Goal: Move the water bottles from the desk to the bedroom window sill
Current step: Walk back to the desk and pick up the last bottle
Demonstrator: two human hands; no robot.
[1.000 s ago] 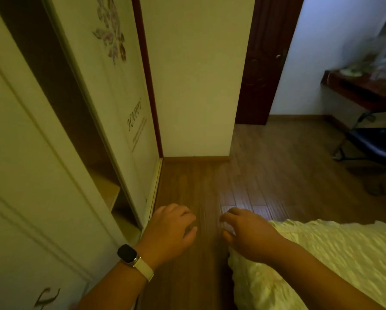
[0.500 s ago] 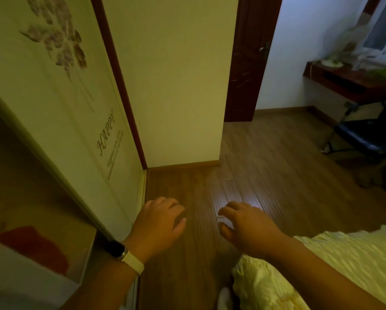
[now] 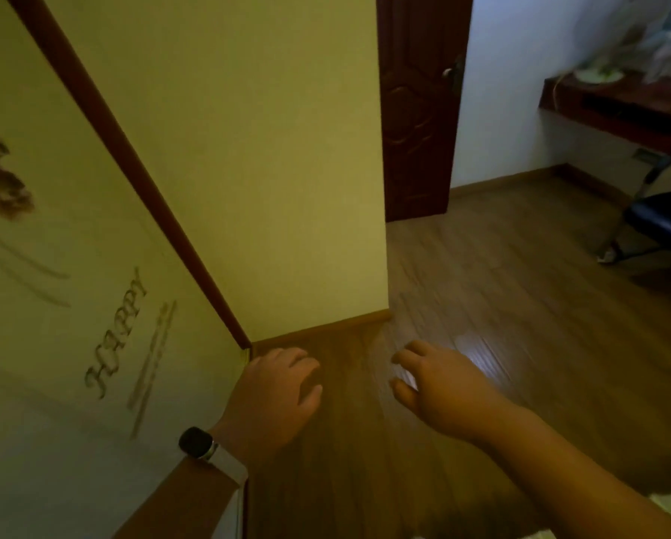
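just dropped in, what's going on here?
A person's left hand and right hand hover empty over the wood floor beside a wardrobe door. The desk is ahead at the far right with a chair by it. No bottle is in hand yet; the desk top is too blurred to make any out.

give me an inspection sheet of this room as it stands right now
surface: wooden floor; desk at far right
job's things: no water bottles can be told apart; only blurred pale items on the desk
clutter: nothing seen
grippers: left hand and right hand hold nothing, fingers loosely curled; watch on left wrist
cables: nothing seen
surroundings: wardrobe door lettered HAPPY at left, dark door ahead, chair by the desk
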